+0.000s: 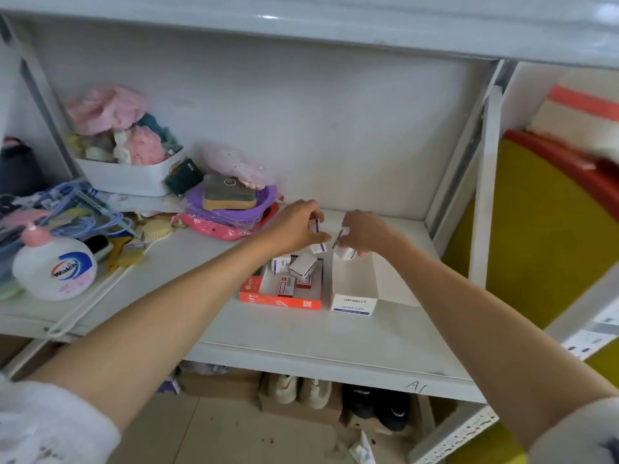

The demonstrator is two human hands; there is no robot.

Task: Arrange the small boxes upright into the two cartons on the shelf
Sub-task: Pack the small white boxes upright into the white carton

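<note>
Both hands work at the back of the two cartons on the shelf (335, 343). The left hand (294, 229) is closed around small white boxes (317, 246) with a purple stripe; it looks like more than one, though blur makes the count uncertain. It holds them just above the far end of the orange carton (281, 301). The right hand (363, 231) pinches another small box (345, 252), tilted, right over the far end of the white carton (354, 286).

The white carton's long axis runs away from the person, and its open cavity looks empty in front of the held box, so the drop for the right hand is short and nearly straight down. That box will likely need turning upright before it goes in, and the carton's narrow walls leave little slack sideways.

The orange carton sits beside the white one with a narrow gap between. Inside it are several loose boxes (303, 265), some leaning, some flat, with a bare strip along its left wall.

The hands are close together, almost touching, so each has little sideways room. To the left, a purple basin (231, 209) and pink bag (214, 227) crowd the shelf; the shelf in front and to the right is open.
</note>
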